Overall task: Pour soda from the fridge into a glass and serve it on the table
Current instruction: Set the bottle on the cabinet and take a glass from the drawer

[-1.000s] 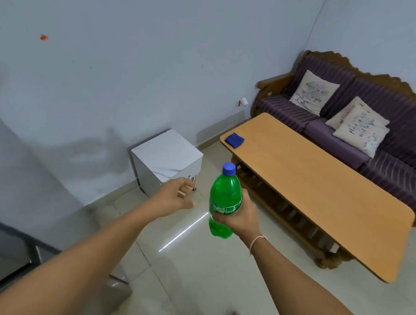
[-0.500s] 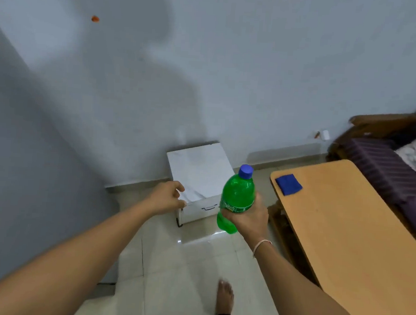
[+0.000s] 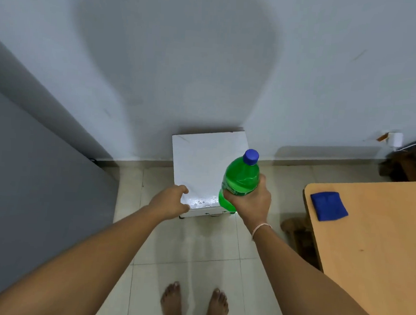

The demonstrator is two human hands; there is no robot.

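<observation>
My right hand [image 3: 250, 201] grips a green soda bottle [image 3: 241, 176] with a blue cap, held upright over the front right part of a small white cabinet [image 3: 199, 161]. My left hand [image 3: 171, 201] hovers at the cabinet's front left corner, fingers curled and holding nothing. The wooden table [image 3: 377, 245] stands to the right, with a blue cloth [image 3: 328, 205] near its far left corner. No glass is in view.
A grey fridge side [image 3: 30, 183] fills the left. A pale wall runs behind the cabinet, with a socket [image 3: 394, 138] at the right. A dark sofa arm [image 3: 413, 160] shows at the far right. My bare feet [image 3: 193, 302] stand on tiled floor.
The view has swung left, away from the sofa, and now faces the white cabinet squarely. Both hands have come closer to the cabinet, the bottle still held upright.
</observation>
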